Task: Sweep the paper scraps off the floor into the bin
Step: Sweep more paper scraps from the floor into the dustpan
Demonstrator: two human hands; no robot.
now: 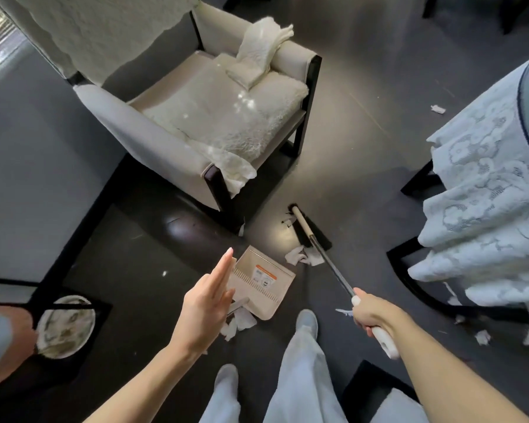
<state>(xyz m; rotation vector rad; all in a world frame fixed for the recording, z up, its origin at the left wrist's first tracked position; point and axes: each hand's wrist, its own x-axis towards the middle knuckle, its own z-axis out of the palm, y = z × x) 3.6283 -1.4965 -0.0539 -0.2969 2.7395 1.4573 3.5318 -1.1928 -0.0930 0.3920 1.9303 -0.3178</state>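
Observation:
My right hand [371,314] grips the white handle of a broom [330,264], whose black head [310,230] rests on the dark floor. White paper scraps [303,256] lie just in front of the broom head. A beige dustpan [264,283] lies flat on the floor between my hands, mouth towards the scraps. More scraps [239,323] sit beside its handle end. My left hand [209,303] hovers above the dustpan's left side, fingers straight, holding nothing. A round bin [64,326] holding crumpled paper stands at the lower left.
A cream armchair [196,117] with a throw stands ahead. A table with a lace cloth [483,190] fills the right side, with scraps [483,337] on the floor beneath it and one [438,109] further off. My feet [307,319] stand behind the dustpan.

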